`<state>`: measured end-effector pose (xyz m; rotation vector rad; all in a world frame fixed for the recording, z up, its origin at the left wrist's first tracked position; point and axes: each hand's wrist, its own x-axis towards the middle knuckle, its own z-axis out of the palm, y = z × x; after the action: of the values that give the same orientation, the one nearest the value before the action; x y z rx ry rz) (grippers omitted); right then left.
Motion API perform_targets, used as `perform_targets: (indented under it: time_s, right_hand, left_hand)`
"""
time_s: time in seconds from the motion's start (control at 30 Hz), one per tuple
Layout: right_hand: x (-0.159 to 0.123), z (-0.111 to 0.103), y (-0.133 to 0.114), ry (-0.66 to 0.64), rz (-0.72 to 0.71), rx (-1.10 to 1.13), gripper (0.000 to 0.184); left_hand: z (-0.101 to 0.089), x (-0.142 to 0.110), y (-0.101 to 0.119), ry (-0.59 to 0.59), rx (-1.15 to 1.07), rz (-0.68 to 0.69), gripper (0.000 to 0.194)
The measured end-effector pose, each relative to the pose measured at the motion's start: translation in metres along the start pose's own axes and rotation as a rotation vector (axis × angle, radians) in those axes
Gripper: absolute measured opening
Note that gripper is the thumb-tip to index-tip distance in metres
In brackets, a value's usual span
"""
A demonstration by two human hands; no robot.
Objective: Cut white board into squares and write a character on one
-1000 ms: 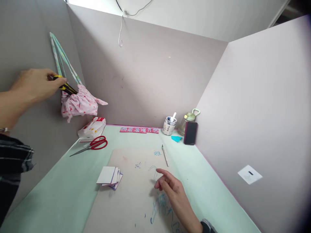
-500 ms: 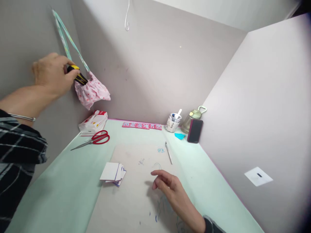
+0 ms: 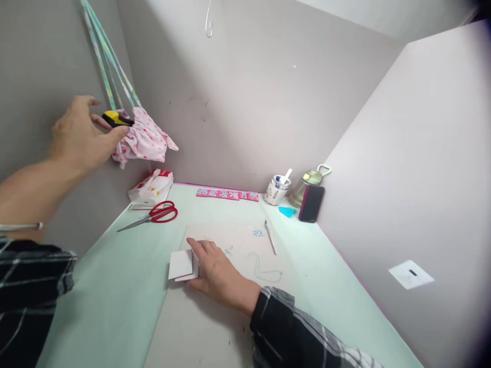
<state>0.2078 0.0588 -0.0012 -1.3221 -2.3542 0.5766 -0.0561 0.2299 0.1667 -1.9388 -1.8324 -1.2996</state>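
Note:
At the left, a pink dotted cloth pouch (image 3: pixel 148 138) hangs against the wall by green straps. A yellow-and-black utility knife (image 3: pixel 115 118) sticks out of its mouth. My left hand (image 3: pixel 82 133) is beside the pouch, fingers apart, the thumb at the pouch's edge and a fingertip close to the knife. My right hand (image 3: pixel 218 271) is over the grey board, its fingers and thumb spanning the right side of a stack of white square cards (image 3: pixel 181 265) and gripping its edges. Part of the stack is hidden under that hand.
Red-handled scissors (image 3: pixel 163 211) and a tissue pack (image 3: pixel 152 188) lie at the back left. A craft knife (image 3: pixel 270 237) rests on the drawn-on board (image 3: pixel 172 327). A cup (image 3: pixel 276 190), a bottle (image 3: pixel 303 189), a phone (image 3: pixel 311 203) and a lettered pink strip (image 3: pixel 227 194) stand along the back.
My left hand has loosened from the utility knife, which sits tilted flatter in the pouch. My right hand has moved left across the board onto the stack of cards.

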Motion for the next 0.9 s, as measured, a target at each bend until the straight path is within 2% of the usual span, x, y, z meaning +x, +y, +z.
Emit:
perform_targets:
  time_s: [0.03, 0.1, 0.17, 0.27, 0.33, 0.37, 0.47, 0.6, 0.73, 0.9]
  right_hand:
    - [0.003, 0.002, 0.002, 0.0, -0.001, 0.014, 0.092]
    - [0.005, 0.004, 0.004, -0.002, -0.017, 0.031, 0.089]
    - [0.005, 0.004, 0.005, 0.013, -0.038, 0.031, 0.086]
    - [0.0, 0.0, 0.008, 0.089, -0.01, 0.067, 0.086]
    - [-0.008, -0.006, 0.014, 0.164, 0.073, 0.128, 0.085]
    - [-0.013, -0.01, 0.019, 0.202, 0.13, 0.161, 0.084]
    - [-0.033, -0.02, 0.032, 0.283, 0.298, 0.216, 0.081]
    - [-0.061, -0.021, 0.04, 0.306, 0.392, 0.215, 0.081]
    - [-0.077, -0.012, 0.039, 0.292, 0.353, 0.203, 0.083]
    - [-0.081, -0.005, 0.04, 0.293, 0.261, 0.153, 0.084]
  left_hand:
    - [-0.001, -0.011, 0.002, 0.021, -0.034, -0.008, 0.074]
    - [-0.001, -0.041, 0.008, -0.066, -0.138, -0.027, 0.063]
    - [0.002, -0.079, 0.015, -0.373, -0.308, -0.031, 0.052]
    - [0.01, -0.138, 0.018, -0.836, -0.51, -0.038, 0.053]
    - [0.017, -0.173, 0.013, -1.016, -0.526, -0.071, 0.061]
    - [0.02, -0.188, 0.01, -1.065, -0.521, -0.077, 0.067]
    - [0.029, -0.218, 0.001, -1.097, -0.52, -0.061, 0.081]
    - [0.039, -0.234, 0.001, -1.103, -0.544, -0.043, 0.081]
    - [0.044, -0.239, 0.008, -1.085, -0.557, -0.092, 0.076]
    - [0.047, -0.244, 0.012, -1.029, -0.513, -0.082, 0.068]
